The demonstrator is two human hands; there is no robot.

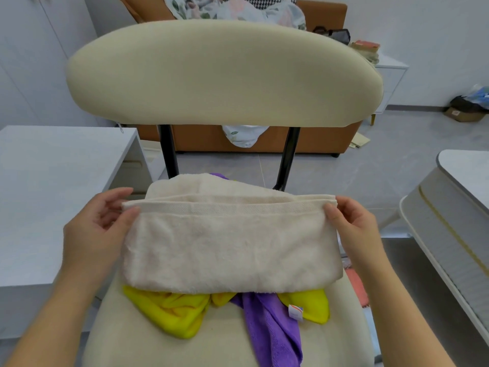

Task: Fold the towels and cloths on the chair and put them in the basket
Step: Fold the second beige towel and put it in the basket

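Note:
A cream towel point(230, 245) is stretched across the seat of a cream chair point(148, 343), folded over on itself. My left hand point(98, 229) pinches its upper left corner and my right hand point(354, 226) pinches its upper right corner, holding the stacked edges together. Under the towel lie a yellow cloth point(172, 311) and a purple cloth point(272, 327), both crumpled and partly hidden. No basket is in view.
The chair's wide backrest point(222, 75) rises just behind the towel. A white table point(53, 186) stands to the left and a white and grey piece of furniture point(455, 207) to the right. An orange sofa point(211, 139) with clothes on it sits beyond.

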